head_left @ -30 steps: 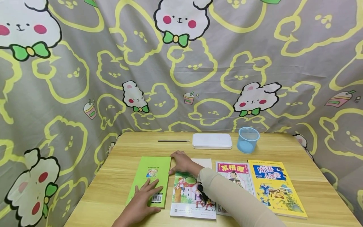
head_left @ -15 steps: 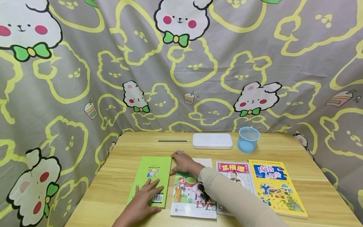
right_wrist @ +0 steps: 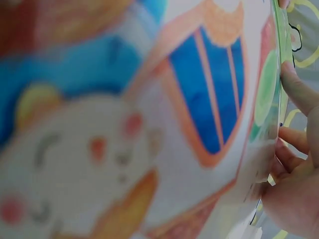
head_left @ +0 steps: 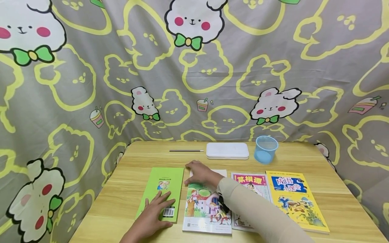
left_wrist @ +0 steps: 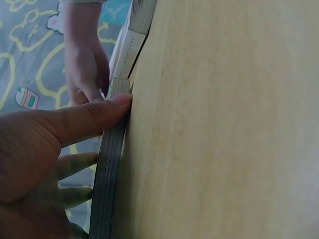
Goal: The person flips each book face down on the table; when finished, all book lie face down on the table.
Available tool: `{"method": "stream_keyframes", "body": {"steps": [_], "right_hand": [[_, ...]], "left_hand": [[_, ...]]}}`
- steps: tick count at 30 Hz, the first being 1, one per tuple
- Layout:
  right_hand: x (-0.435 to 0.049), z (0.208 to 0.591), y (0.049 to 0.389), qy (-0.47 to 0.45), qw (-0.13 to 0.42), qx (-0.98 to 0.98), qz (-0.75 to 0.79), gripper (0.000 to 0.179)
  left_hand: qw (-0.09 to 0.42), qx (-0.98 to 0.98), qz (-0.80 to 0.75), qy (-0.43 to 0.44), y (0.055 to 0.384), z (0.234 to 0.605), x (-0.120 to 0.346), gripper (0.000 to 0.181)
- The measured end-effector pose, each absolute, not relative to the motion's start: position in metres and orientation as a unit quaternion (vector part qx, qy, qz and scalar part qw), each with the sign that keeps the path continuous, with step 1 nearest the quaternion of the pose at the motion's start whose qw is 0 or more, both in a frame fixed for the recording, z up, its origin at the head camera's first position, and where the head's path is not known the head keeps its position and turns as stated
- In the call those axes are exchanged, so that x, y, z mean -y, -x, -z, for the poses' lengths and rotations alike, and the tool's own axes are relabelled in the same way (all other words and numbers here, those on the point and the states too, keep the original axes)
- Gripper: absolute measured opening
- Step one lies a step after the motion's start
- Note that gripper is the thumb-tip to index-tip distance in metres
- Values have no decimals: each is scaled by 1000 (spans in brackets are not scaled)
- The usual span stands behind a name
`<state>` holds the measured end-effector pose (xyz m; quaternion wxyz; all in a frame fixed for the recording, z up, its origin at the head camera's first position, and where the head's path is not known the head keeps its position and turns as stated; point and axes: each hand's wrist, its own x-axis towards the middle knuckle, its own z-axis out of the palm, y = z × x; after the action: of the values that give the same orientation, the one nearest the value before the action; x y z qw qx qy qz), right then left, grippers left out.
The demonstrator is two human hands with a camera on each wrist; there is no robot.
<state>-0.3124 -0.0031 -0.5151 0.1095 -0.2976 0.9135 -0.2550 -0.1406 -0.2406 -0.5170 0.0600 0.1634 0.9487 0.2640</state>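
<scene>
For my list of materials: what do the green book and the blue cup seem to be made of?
Green book: paper, as page layers show at its edge; evenly coloured cover, perhaps coated card.
Blue cup: probably smooth plastic, as its walls look translucent.

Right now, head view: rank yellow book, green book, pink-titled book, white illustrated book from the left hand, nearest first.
1. Green book: directly under the left hand.
2. White illustrated book: just right of it.
3. Pink-titled book: farther right, partly hidden by the sleeve.
4. Yellow book: rightmost.
</scene>
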Motion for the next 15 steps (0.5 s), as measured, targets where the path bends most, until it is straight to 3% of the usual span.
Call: {"method": "stream_keyframes", "body": {"steps": [15], "right_hand": [[-29, 520, 313, 310, 115, -899, 286, 83]], "left_hand": [[57, -947, -274, -157, 139, 518, 240, 76]]}}
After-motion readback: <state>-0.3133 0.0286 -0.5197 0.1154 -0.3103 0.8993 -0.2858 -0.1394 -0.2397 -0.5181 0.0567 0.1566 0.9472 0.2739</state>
